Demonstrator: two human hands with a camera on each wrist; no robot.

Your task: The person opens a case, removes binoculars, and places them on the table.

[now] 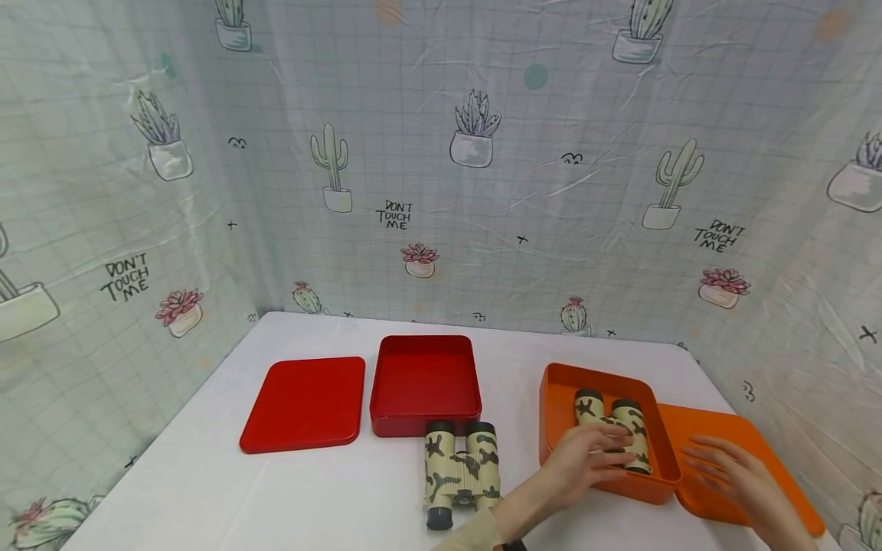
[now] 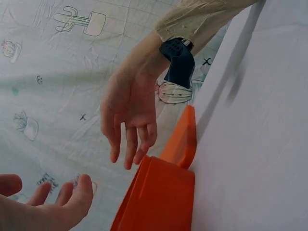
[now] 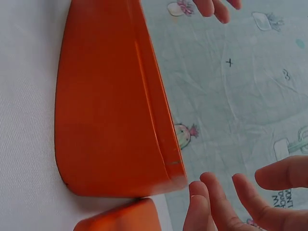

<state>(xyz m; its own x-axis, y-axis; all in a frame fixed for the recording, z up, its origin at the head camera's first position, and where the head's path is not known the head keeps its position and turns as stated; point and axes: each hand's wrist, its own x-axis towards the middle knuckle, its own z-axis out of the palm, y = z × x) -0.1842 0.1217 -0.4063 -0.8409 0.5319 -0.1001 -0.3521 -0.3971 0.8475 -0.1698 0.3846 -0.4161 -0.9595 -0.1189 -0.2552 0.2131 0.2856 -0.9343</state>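
Note:
Inside the orange box (image 1: 561,398) lies a pair of camouflage binoculars (image 1: 634,421). My left hand (image 1: 579,459) is over the box's front side, its fingers loosely extended across part of the binoculars from my viewpoint. No grip on them shows. To the right, my right hand (image 1: 737,474) hovers above the orange lid (image 1: 772,467), fingers spread and relaxed, holding nothing. In the left wrist view, the right hand (image 2: 132,108) hangs beside the box (image 2: 163,192) with loose fingers. The right wrist view has the right fingers (image 3: 219,202) apart from the box corner.
A second pair of camouflage binoculars (image 1: 441,467) lies just in front of a red box (image 1: 423,383). Left of that box is a flat red lid (image 1: 303,405). All of these are on a white table (image 1: 344,497), with a cactus-print curtain (image 1: 427,153) behind and at both sides.

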